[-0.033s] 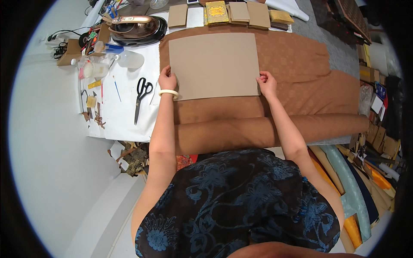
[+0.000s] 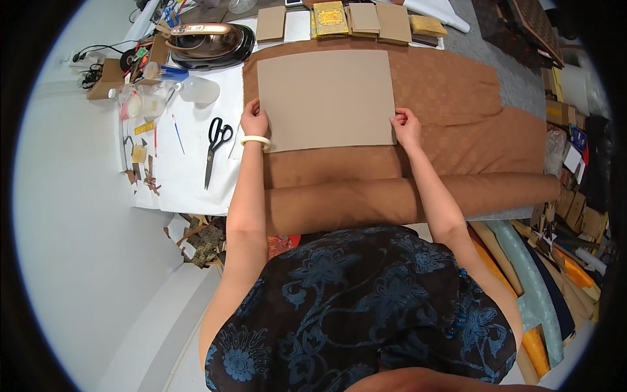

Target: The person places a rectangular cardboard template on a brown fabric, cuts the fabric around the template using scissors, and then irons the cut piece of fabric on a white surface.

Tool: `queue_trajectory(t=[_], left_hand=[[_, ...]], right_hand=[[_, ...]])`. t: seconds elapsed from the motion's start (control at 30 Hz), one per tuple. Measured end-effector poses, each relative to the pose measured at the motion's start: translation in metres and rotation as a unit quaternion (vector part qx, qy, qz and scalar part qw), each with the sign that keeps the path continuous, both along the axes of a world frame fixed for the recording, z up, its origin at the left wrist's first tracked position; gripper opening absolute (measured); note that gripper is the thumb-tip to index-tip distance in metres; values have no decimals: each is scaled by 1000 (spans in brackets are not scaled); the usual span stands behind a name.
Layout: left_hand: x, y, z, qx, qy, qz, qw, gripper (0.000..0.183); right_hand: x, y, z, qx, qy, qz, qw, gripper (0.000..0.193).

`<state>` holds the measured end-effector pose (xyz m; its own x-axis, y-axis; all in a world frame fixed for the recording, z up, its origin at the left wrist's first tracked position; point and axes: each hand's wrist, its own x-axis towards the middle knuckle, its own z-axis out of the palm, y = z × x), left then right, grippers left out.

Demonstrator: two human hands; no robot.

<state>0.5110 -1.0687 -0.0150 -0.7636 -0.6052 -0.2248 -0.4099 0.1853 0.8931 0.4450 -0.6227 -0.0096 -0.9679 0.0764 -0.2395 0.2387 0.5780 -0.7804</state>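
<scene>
A large grey-brown sheet of cardboard lies over brown patterned fabric. At its left edge, my left hand pinches the board, with a pale bangle around that wrist. My right hand grips the opposite edge between thumb and curled fingers. The fabric's near side is wound into a thick roll that runs under my forearms along the front of the table. Black-handled scissors lie on white paper to the left of my left hand.
An iron rests on its base at the back left, near a plastic bottle and small tools. Cardboard pieces and a yellow patterned book-like item line the far edge. Fabric rolls stand at the right.
</scene>
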Motion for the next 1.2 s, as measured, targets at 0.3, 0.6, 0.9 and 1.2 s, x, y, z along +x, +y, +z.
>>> queue_trajectory(t=[0.3,0.6,0.9,1.2], left_hand=[[8,-12,-9,91,57,4,994,41],[7,-14,-13,117,51,10,992,46],[6,-7,-15,108,83,29,990,45],[10,-10,-22,53,79,-13,995,40]], right_hand=[[4,-13,4,24,11,-2,1000,29],[3,-21,11,-2,7,-10,1000,30],[4,-22,2,-24,34,-52,998,26],[5,-25,-2,30,73,-50,996,23]])
